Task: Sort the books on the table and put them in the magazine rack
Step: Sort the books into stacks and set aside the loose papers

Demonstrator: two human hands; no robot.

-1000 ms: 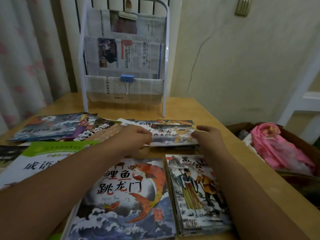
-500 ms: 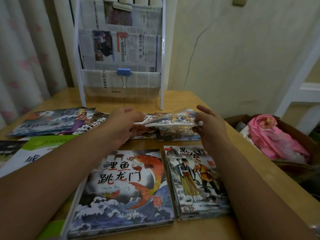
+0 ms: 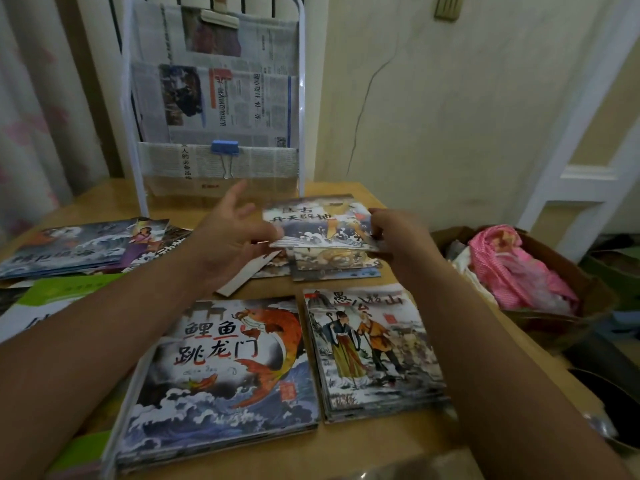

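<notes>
Two hands: the left hand and the right hand. One magazine rack, one blue binder clip, one cardboard box. Perhaps five stacks of books on the counter; the far-left ones blur together.

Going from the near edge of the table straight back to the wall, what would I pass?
Carp book → left hand → lifted book held by the right hand → blue binder clip on the magazine rack.
</notes>
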